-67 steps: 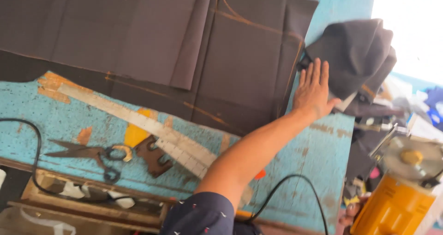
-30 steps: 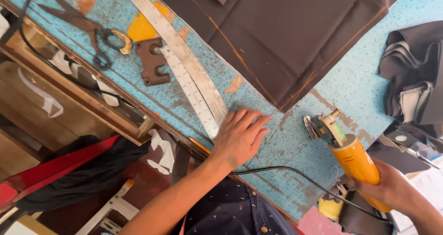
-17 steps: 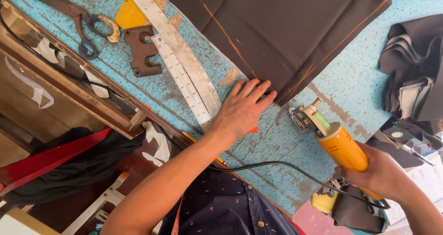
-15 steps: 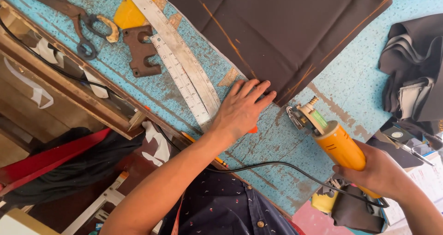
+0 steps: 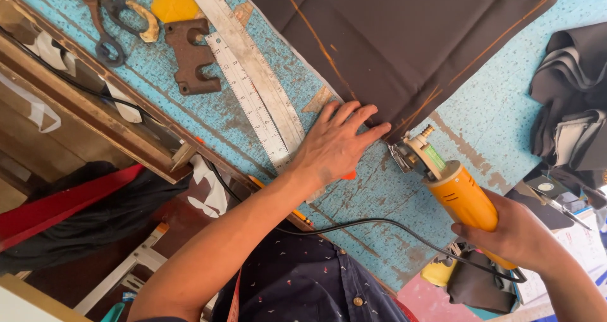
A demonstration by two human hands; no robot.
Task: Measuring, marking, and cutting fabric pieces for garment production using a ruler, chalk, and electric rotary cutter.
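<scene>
Orange cutter (image 5: 452, 189) points up-left toward brown fabric (image 5: 404, 37).

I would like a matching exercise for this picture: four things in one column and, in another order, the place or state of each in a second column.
1. left hand
2. right hand
3. scissors
4. metal ruler

a. lies on the table, by the left hand's wrist
b. grips the yellow electric cutter
c. lies at the top left of the blue table
d. pressed flat on the corner of the dark brown fabric

Pairs: 1-d, 2-b, 3-c, 4-a
</scene>
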